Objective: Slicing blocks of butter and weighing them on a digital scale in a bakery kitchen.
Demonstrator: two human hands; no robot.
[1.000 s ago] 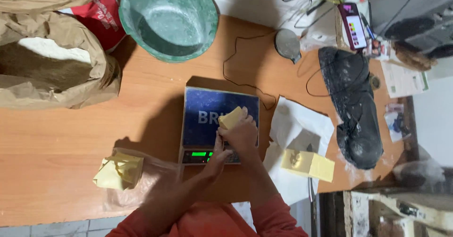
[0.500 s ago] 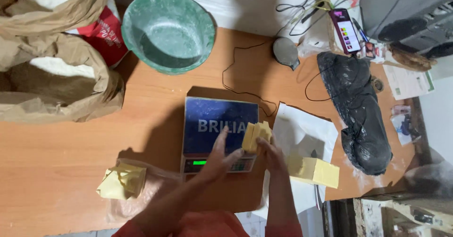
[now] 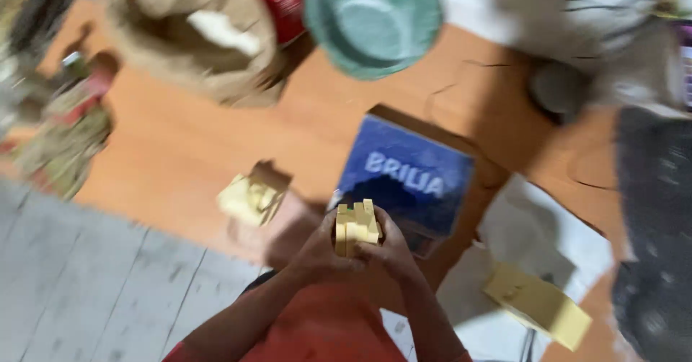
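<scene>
left hand [image 3: 322, 245] and right hand [image 3: 394, 246] together at chest front (fingers curled closed), forearms converging.

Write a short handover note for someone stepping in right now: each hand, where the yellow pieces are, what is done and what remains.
Left hand and right hand: both closed around a stack of yellow pieces, held together above the near edge of the blue scale.
Elsewhere: a small pile of yellow pieces on the wooden table, left of the scale; a larger yellow block on white paper to the right.
Done: the stack is off the scale platform.
Left: the stack is not yet set down anywhere.
</scene>
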